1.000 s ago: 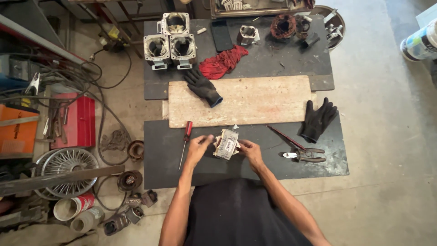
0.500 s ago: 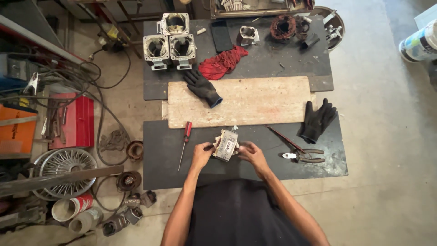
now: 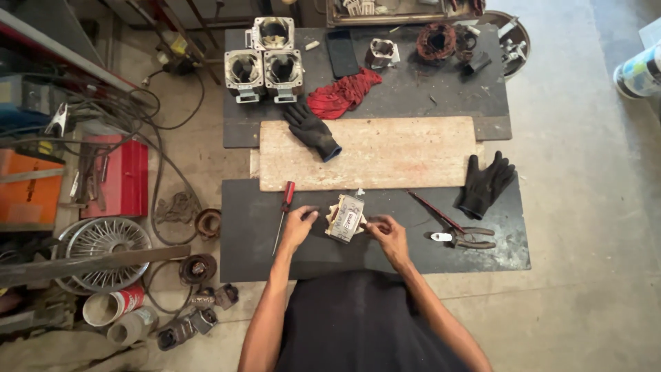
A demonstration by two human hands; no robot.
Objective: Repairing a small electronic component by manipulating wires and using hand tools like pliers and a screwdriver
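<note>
While a red-handled screwdriver [image 3: 283,212] lies left and pliers [image 3: 461,238] right, the small transformer [image 3: 345,218] sits on the near dark mat [image 3: 441,258], left hand [image 3: 298,227] and right hand [image 3: 387,233] pinching its sides, palms down.

A dull grey metal block with a pale paper label [image 3: 346,218] sits on a matt black rubber mat [image 3: 482,256], near a rough, pale, worn wooden board [image 3: 385,153]. Far left, bare cast-metal cylinder housings [image 3: 265,58] gleam faintly beside a crumpled red cloth rag [image 3: 342,93] and a black fabric glove [image 3: 311,129].
</note>
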